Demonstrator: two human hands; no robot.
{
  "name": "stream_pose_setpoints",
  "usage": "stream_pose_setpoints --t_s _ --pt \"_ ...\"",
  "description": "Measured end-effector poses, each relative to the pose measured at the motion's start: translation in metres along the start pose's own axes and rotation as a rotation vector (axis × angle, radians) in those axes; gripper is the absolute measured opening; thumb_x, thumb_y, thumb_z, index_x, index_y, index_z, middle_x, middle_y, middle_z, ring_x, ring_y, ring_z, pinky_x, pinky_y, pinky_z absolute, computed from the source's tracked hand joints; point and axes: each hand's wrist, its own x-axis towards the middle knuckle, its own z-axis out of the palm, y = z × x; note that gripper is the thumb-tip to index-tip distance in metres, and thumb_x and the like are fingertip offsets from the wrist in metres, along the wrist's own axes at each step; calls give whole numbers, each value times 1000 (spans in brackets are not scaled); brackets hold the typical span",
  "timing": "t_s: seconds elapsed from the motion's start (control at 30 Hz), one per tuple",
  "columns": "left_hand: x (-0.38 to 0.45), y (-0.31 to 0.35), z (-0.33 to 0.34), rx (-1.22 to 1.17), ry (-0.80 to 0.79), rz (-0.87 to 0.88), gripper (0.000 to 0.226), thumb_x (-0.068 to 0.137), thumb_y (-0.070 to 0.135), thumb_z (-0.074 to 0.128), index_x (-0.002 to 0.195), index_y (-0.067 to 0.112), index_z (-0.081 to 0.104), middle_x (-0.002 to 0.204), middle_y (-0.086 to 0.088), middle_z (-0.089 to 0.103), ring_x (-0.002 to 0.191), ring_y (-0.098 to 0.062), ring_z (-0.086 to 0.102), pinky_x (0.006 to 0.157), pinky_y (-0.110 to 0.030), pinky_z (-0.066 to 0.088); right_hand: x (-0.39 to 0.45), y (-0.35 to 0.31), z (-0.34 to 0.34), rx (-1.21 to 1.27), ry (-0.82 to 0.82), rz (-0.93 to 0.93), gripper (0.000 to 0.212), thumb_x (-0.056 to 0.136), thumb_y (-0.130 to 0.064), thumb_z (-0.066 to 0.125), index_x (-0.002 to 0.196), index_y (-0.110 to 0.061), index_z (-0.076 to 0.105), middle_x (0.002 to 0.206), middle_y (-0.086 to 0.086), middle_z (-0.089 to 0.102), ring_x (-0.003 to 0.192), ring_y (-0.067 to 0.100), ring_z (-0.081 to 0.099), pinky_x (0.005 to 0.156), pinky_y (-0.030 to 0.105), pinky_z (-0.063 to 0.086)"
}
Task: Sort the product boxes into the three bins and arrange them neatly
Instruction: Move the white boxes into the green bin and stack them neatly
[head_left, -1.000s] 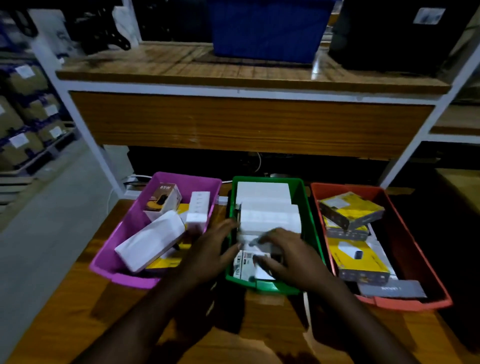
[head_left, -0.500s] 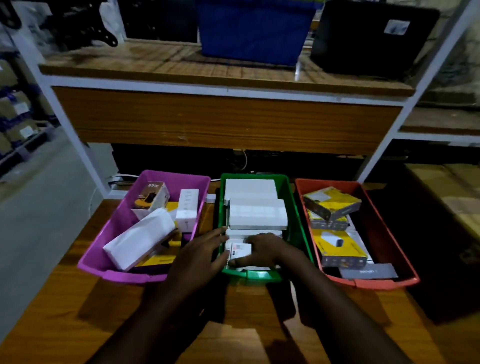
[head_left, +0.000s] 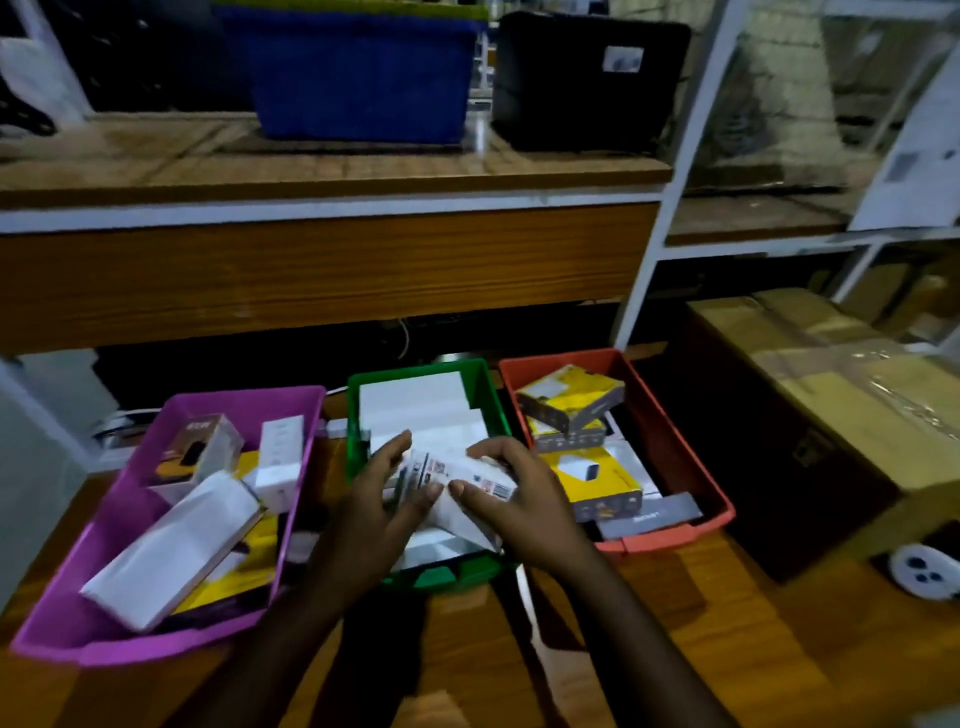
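Note:
Three bins stand side by side on the wooden table: a purple bin (head_left: 130, 499) at left, a green bin (head_left: 358, 415) in the middle, an orange-red bin (head_left: 670, 452) at right. Both hands are over the front of the green bin. My right hand (head_left: 524, 499) grips a white box with printed labels (head_left: 467, 475), lifted and tilted. My left hand (head_left: 384, 509) touches the box's left end with its fingers spread. White boxes (head_left: 415, 405) lie stacked behind it in the green bin. Yellow and grey boxes (head_left: 571, 397) fill the orange-red bin. Mixed white and dark boxes (head_left: 171, 545) lie loosely in the purple bin.
A wooden shelf (head_left: 322, 254) overhangs the back of the bins, with a blue crate (head_left: 358, 73) and a black bin (head_left: 587, 78) on top. A large taped cardboard carton (head_left: 841, 395) stands at right. A white round device (head_left: 924, 571) lies by the table's right edge.
The view has swung right and nearer. My right hand has lifted the labelled white box up out of the front of the green bin, and my left hand has come in against it.

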Motion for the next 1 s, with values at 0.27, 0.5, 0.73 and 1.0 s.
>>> stream_pose_setpoints --t_s 0.27,0.5,0.73,1.0 --pt "48 68 93 -207 -283 131 47 95 32 67 139 35 51 124 20 68 115 -2 66 94 -32 57 -39 10 -121 93 158 -16 34 93 -14 75 122 -30 67 137 -12 64 119 2 65 85 29 60" --pt "55 51 147 235 -459 182 81 87 54 71 155 31 32 150 18 36 141 -3 34 111 -23 31 -7 79 -175 -466 468 22 37 82 -23 67 116 -11 68 127 9 67 120 33 63 95 35 43" --pt "52 31 158 485 -398 343 66 89 50 68 146 22 52 154 4 48 143 -9 38 127 -37 13 24 121 -153 -677 411 21 25 100 -33 65 104 -9 62 111 15 57 102 36 53 86 45 48" --pt "50 29 161 489 -369 319 63 90 49 66 146 24 52 154 8 48 143 -7 37 127 -36 14 29 123 -152 -960 20 160 42 107 -40 38 136 -14 53 150 16 50 142 40 43 115 53 32"
